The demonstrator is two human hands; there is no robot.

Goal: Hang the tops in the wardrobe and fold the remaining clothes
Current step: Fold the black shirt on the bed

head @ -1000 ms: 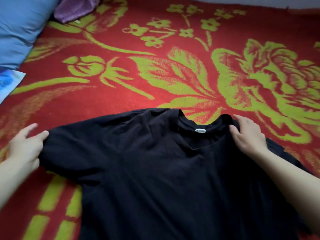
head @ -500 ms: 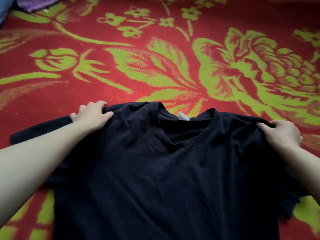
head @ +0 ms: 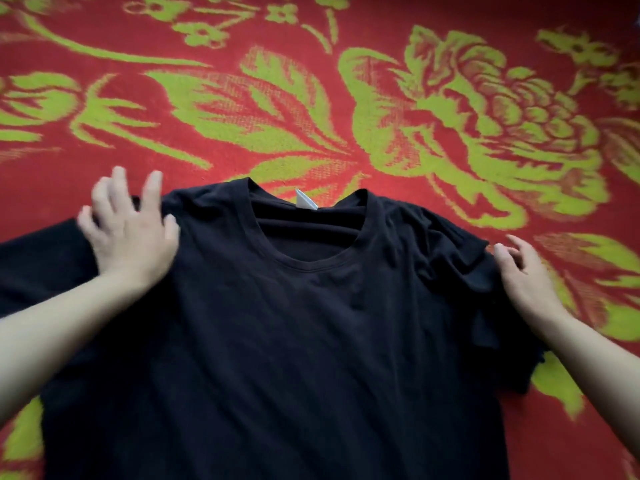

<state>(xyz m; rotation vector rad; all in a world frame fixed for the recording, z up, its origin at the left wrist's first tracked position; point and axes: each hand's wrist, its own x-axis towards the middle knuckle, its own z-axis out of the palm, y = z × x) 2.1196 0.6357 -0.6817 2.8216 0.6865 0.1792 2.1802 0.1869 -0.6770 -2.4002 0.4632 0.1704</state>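
Head view: left hand (head: pixel 128 233) pressing flat, right hand (head: pixel 523 275) loose-fingered, on creased black T-shirt (head: pixel 277 341) over red floral woven mat (head: pixel 450 116).

A red blanket (head: pixel 41 188) woven with lime-green leaves and flowers fills the view; a large bloom (head: pixel 502 116) sits at 2 o'clock; a black T-shirt (head: pixel 277 341) lies spread on it from centre to 6 o'clock, collar toward 12 o'clock, rumpled toward 3 o'clock.
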